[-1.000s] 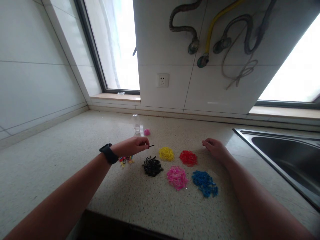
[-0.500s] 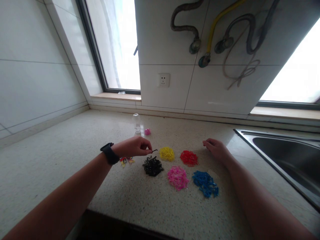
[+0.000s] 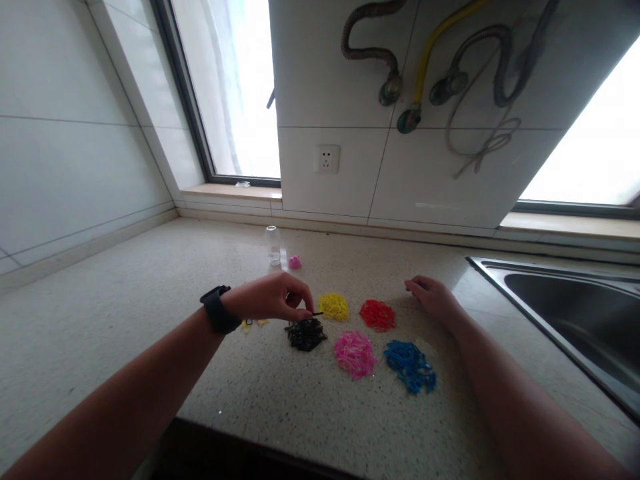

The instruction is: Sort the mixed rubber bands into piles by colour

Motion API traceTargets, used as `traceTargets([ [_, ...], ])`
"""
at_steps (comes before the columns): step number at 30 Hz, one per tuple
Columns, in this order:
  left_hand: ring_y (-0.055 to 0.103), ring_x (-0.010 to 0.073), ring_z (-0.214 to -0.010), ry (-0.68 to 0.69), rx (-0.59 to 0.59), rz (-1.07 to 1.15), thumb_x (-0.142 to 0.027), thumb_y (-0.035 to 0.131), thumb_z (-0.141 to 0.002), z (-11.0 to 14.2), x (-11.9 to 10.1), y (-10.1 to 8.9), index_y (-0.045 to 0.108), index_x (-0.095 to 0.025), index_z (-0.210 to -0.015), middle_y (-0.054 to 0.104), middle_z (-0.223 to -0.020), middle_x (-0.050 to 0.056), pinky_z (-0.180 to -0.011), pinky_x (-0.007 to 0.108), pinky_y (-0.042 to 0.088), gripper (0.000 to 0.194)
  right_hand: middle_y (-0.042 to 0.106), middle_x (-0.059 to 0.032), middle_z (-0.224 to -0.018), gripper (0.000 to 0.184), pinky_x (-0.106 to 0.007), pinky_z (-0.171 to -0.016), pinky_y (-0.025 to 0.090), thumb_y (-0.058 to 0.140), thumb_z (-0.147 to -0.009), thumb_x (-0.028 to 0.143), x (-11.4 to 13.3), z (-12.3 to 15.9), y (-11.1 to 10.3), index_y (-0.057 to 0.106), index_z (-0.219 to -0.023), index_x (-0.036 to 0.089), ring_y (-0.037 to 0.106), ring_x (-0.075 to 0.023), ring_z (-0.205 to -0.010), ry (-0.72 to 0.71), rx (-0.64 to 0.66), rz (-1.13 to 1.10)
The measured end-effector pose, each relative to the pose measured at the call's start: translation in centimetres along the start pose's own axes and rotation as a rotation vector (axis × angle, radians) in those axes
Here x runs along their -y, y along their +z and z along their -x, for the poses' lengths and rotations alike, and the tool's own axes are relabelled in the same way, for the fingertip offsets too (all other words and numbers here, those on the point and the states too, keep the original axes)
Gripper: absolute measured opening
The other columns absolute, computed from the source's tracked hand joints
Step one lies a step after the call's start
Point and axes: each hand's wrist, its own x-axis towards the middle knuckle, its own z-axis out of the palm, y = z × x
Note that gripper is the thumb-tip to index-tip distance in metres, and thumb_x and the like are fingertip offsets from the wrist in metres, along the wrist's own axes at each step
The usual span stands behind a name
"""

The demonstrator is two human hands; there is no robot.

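Observation:
My left hand [image 3: 280, 297], with a dark watch on the wrist, pinches a small black rubber band [image 3: 318, 313] between thumb and forefinger. It hovers just over the heap of black rubber bands [image 3: 306, 335] and partly covers its upper edge. To the right lie heaps of yellow bands [image 3: 334, 307], pink bands [image 3: 355, 355], red bands [image 3: 377, 315] and blue bands [image 3: 411, 367]. A few mixed bands [image 3: 246, 327] show beneath my left wrist, mostly hidden. My right hand [image 3: 427, 293] rests on the counter beyond the red heap, its fingers curled closed with nothing visible in them.
A clear plastic bottle [image 3: 273, 247] stands behind my left hand, beside a small pink object [image 3: 295, 262]. A steel sink [image 3: 560, 313] is set into the speckled counter [image 3: 280, 407] at the right. Hoses and valves [image 3: 410, 120] hang on the tiled wall, above right of a socket [image 3: 327, 159].
My left hand has moved right and down with the black rubber band, from behind the black heap to right above it. My right hand has stayed in place.

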Motion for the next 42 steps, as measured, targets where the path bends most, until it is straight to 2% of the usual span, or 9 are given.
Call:
traceTargets([
  [11, 0.032, 0.0070, -0.055, 0.051, 0.039, 0.119, -0.036, 0.070, -0.084, 0.1, -1.0, 0.1, 0.070, -0.015, -0.092, 0.038, -0.060, -0.006, -0.047, 0.021, 0.026, 0.023, 0.045, 0.0037, -0.054, 0.037, -0.027, -0.049, 0.031, 0.054, -0.081, 0.053, -0.1, 0.0, 0.0, 0.064, -0.076, 0.018, 0.041, -0.0128, -0.050, 0.006, 0.011, -0.023],
  [18, 0.035, 0.0076, -0.056, 0.045, 0.059, 0.108, -0.035, 0.070, -0.083, 0.2, -1.2, 0.1, 0.070, -0.015, -0.091, 0.041, -0.061, -0.005, -0.049, 0.021, 0.029, 0.021, 0.045, 0.0037, -0.054, 0.038, -0.027, -0.049, 0.030, 0.052, -0.082, 0.054, -0.4, -0.1, 0.0, 0.064, -0.076, 0.018, 0.040, -0.0129, -0.050, 0.003, 0.018, -0.006],
  [22, 0.035, 0.0076, -0.055, 0.018, 0.045, 0.041, -0.038, 0.069, -0.084, 0.1, -0.4, -0.2, 0.070, -0.016, -0.093, 0.041, -0.061, -0.005, -0.049, 0.021, 0.029, 0.025, 0.045, 0.0036, -0.054, 0.038, -0.027, -0.049, 0.030, 0.052, -0.081, 0.054, -0.1, 0.0, 0.0, 0.064, -0.077, 0.018, 0.040, -0.0131, -0.050, 0.009, 0.015, 0.017],
  [26, 0.037, 0.0076, -0.054, -0.050, 0.023, -0.076, -0.041, 0.064, -0.087, -0.2, 1.3, -0.4, 0.070, -0.016, -0.092, 0.046, -0.061, -0.004, -0.049, 0.023, 0.028, 0.027, 0.045, 0.0034, -0.054, 0.039, -0.027, -0.049, 0.030, 0.053, -0.080, 0.054, -0.1, 0.0, 0.0, 0.064, -0.076, 0.018, 0.041, -0.0131, -0.050, 0.011, 0.010, 0.001],
  [33, 0.041, 0.0087, -0.052, -0.163, -0.026, -0.271, -0.044, 0.061, -0.086, -0.9, 4.3, 0.4, 0.072, -0.016, -0.084, 0.055, -0.060, -0.002, -0.050, 0.026, 0.025, 0.030, 0.045, 0.0037, -0.054, 0.038, -0.027, -0.049, 0.030, 0.053, -0.080, 0.054, 0.0, 0.1, 0.0, 0.064, -0.076, 0.018, 0.040, -0.0131, -0.050, 0.007, 0.009, 0.000],
  [42, 0.046, 0.0113, -0.052, -0.181, -0.049, -0.389, -0.042, 0.060, -0.084, -1.0, 4.5, 1.2, 0.072, -0.020, -0.079, 0.062, -0.063, 0.000, -0.051, 0.027, 0.026, 0.025, 0.046, 0.0033, -0.054, 0.037, -0.027, -0.049, 0.030, 0.054, -0.081, 0.053, -0.1, 0.2, 0.0, 0.064, -0.076, 0.018, 0.041, -0.0130, -0.050, 0.007, 0.017, -0.012],
])
